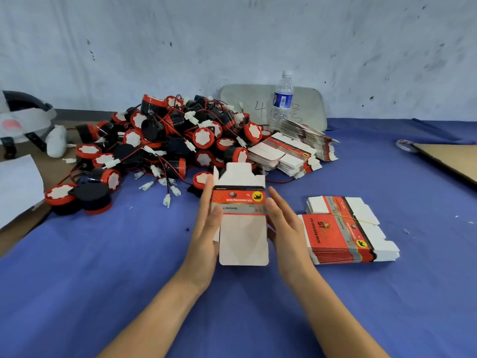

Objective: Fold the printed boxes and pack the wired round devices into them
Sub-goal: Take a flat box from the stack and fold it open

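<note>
A flat printed box blank (241,228), white with a red and black band, stands upright between my hands above the blue table. My left hand (207,223) presses its left edge with straight fingers, thumb across the front. My right hand (284,223) lies flat against its right edge, fingers straight. A banded stack of flat red boxes (346,231) lies just right of my right hand. A big heap of round black and red devices (160,146) with red-black wires and white plugs sits beyond the box at the back left.
More flat box bundles (291,151) lie behind the heap's right side, next to a clear water bottle (282,99) and a grey board (309,104). A brown board (451,158) is at the far right. White paper (18,187) and a white helmet (23,117) are on the left.
</note>
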`<action>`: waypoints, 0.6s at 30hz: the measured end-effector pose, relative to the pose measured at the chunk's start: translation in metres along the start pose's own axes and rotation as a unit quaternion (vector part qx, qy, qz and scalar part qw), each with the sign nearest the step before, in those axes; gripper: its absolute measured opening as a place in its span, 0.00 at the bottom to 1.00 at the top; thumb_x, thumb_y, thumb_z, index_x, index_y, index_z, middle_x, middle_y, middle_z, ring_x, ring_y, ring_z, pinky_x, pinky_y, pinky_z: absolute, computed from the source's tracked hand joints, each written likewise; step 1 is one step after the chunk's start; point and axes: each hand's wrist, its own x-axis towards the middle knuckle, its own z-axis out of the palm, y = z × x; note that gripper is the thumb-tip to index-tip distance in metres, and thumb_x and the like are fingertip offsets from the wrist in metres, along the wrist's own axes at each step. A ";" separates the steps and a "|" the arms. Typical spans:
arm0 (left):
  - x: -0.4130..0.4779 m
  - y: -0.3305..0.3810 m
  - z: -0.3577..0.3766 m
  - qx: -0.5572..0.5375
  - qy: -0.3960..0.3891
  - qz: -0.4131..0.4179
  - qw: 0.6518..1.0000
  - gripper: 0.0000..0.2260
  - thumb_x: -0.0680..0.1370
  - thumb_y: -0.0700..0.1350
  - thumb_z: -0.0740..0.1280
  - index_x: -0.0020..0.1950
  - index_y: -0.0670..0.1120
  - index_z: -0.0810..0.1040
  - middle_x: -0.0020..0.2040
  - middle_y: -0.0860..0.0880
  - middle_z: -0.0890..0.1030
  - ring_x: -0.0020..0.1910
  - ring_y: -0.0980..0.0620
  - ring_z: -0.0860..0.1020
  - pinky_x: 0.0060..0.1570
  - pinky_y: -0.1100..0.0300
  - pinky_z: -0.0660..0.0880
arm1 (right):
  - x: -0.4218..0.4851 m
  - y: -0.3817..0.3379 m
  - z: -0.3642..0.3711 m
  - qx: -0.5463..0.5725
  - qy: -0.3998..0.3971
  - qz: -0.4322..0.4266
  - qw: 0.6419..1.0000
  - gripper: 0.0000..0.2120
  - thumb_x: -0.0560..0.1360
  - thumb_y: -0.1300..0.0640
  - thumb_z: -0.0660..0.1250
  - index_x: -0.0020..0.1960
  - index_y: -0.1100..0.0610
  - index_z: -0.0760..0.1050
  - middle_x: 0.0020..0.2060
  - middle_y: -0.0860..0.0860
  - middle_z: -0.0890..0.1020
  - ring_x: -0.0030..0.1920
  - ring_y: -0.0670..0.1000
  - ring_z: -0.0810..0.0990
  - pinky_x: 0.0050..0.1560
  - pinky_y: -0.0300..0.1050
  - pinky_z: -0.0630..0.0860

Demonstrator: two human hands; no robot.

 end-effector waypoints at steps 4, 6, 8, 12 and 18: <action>0.001 0.000 -0.001 -0.017 0.011 -0.020 1.000 0.19 0.80 0.55 0.60 0.70 0.66 0.65 0.65 0.56 0.78 0.63 0.52 0.77 0.52 0.58 0.78 | 0.001 0.001 0.000 0.030 -0.008 0.011 0.999 0.31 0.62 0.41 0.71 0.63 0.50 0.76 0.52 0.49 0.85 0.51 0.49 0.84 0.43 0.38 0.80; 0.002 -0.002 -0.001 0.001 0.033 -0.024 0.999 0.24 0.78 0.51 0.63 0.71 0.66 0.63 0.60 0.55 0.81 0.59 0.49 0.80 0.52 0.54 0.80 | 0.002 0.003 0.000 0.032 -0.007 0.004 0.999 0.31 0.64 0.43 0.71 0.65 0.51 0.75 0.52 0.49 0.85 0.52 0.49 0.84 0.46 0.39 0.81; 0.002 -0.002 -0.002 0.007 0.048 -0.031 0.998 0.27 0.75 0.50 0.64 0.73 0.64 0.61 0.58 0.52 0.82 0.57 0.47 0.81 0.51 0.53 0.80 | 0.003 0.003 -0.001 0.030 -0.018 -0.003 0.999 0.31 0.64 0.43 0.70 0.65 0.51 0.74 0.52 0.50 0.85 0.51 0.49 0.84 0.44 0.38 0.80; 0.000 -0.001 -0.005 0.037 0.053 -0.016 0.998 0.29 0.74 0.49 0.67 0.72 0.65 0.62 0.62 0.47 0.79 0.59 0.47 0.80 0.51 0.55 0.80 | 0.002 0.001 -0.002 0.019 -0.029 -0.045 0.998 0.27 0.67 0.43 0.69 0.65 0.49 0.74 0.52 0.51 0.84 0.51 0.49 0.84 0.43 0.35 0.78; -0.005 0.002 -0.002 0.121 0.012 0.052 0.991 0.29 0.75 0.40 0.63 0.73 0.59 0.61 0.61 0.66 0.76 0.62 0.60 0.75 0.50 0.67 0.76 | -0.003 -0.008 -0.004 -0.029 -0.061 -0.130 0.989 0.19 0.74 0.51 0.64 0.64 0.38 0.72 0.57 0.43 0.82 0.55 0.45 0.81 0.47 0.34 0.77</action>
